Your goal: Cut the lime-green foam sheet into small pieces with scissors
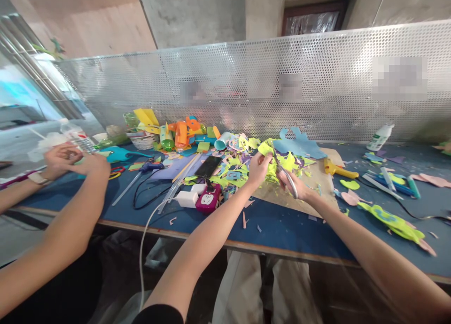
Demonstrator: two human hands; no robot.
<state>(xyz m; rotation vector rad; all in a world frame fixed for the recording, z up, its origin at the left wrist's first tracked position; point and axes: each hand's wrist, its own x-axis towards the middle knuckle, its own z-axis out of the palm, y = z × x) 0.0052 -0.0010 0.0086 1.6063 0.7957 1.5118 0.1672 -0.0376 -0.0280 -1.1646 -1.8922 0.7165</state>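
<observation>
Yellow-green piece (pixel 265 148) juts beyond the left hand (pixel 259 168) pinching it, beside scissors (pixel 277 162) gripped in the right hand (pixel 301 188).

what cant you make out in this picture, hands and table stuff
All in the head view:
Right hand: which fingers sit in the handle of the scissors; the hand itself covers some.
Brown sheet: part lies hidden under paper scraps.
White bottle: label too small and blurred to read.
Co-worker's hands: anything held is unclear; fingers and blur hide it.
Beyond the mesh panel: blocked by perforated metal.
</observation>
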